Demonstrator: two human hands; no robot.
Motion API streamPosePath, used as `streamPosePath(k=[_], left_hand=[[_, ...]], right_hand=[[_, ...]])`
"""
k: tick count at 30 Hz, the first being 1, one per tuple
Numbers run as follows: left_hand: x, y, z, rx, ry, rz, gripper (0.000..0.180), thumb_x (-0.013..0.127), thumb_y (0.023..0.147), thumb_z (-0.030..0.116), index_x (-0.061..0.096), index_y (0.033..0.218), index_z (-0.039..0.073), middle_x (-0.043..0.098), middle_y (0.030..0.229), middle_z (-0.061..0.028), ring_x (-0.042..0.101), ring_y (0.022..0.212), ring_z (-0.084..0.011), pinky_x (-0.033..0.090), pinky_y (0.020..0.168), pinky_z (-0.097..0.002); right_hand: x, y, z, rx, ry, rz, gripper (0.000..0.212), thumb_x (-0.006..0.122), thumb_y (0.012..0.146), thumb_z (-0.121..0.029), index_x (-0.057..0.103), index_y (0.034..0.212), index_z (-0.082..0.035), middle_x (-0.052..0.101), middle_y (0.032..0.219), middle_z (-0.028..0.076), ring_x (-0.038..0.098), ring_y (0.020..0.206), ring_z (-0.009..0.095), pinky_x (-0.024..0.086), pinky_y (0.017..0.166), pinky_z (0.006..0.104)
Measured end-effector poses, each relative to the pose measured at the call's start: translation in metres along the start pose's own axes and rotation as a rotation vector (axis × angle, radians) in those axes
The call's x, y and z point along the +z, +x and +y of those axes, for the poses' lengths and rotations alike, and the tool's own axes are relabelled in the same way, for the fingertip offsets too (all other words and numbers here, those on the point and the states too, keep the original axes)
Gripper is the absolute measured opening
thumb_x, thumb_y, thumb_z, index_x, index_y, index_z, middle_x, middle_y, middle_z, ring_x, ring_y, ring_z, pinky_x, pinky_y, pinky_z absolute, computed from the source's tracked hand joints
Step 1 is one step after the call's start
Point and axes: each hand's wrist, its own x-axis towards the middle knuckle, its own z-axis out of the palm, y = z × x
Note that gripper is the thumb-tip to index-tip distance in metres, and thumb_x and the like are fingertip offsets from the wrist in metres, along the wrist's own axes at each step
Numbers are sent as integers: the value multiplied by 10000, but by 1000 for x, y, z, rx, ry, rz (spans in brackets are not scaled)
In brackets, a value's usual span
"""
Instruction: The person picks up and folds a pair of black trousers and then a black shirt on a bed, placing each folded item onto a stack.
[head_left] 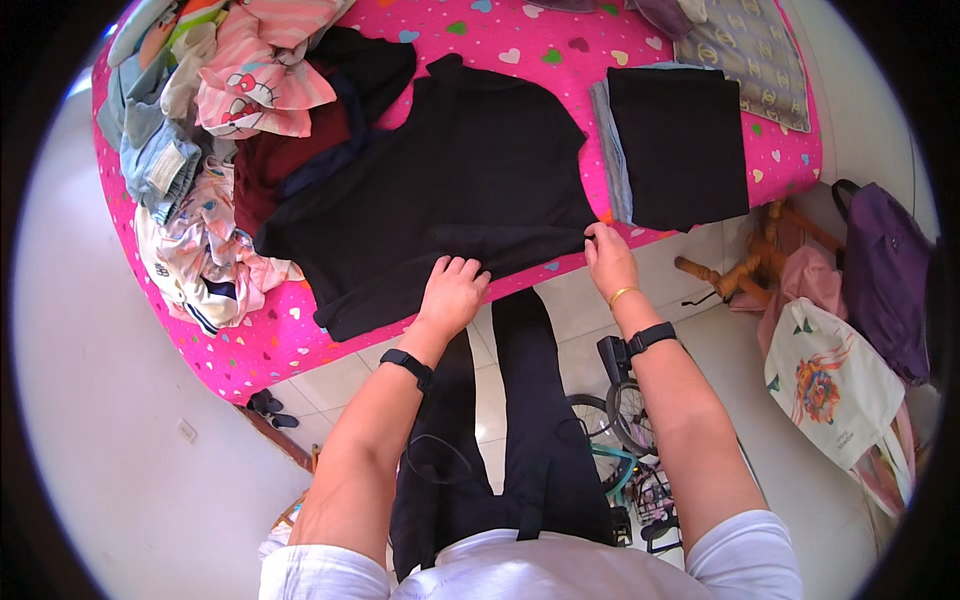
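Observation:
A black long-sleeved-looking garment [450,150] lies spread over the near part of the bed, its surface slightly creased. My left hand [455,292] rests on its near edge, fingers bent a little and laid on top of the cloth. At the garment's right near corner, my right hand [612,264] pinches the fabric between thumb and fingers. Just beyond that hand sits a stack of folded clothes [678,148], black on top with grey and light blue edges showing on its left side.
Rumpled clothes [205,215] are heaped along the bed's left side. The pink heart-print bedsheet [265,350] covers the bed. A grey patterned cushion [755,65] lies at the far right. Right of me hang a purple bag [885,275] and a white tote [830,385]; a bicycle [630,430] stands below.

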Motion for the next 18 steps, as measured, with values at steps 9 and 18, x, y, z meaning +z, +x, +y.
streamPosePath(k=[9, 18], left_hand=[[-8, 10, -8, -70, -24, 184, 325, 686, 861, 201, 692, 1176, 123, 630, 1196, -65, 594, 1068, -235, 465, 952, -392], [-34, 19, -74, -286, -45, 341, 134, 649, 904, 132, 691, 1021, 84, 653, 1002, -72, 626, 947, -287, 495, 819, -423]], right_hand=[[13, 19, -44, -161, -12, -203, 147, 653, 920, -124, 623, 1062, -110, 618, 1027, 137, 629, 1012, 360, 536, 844, 470], [-8, 95, -66, -227, -28, -147, 170, 637, 929, -122, 635, 1094, -79, 622, 1064, 182, 628, 1005, 406, 536, 849, 485]])
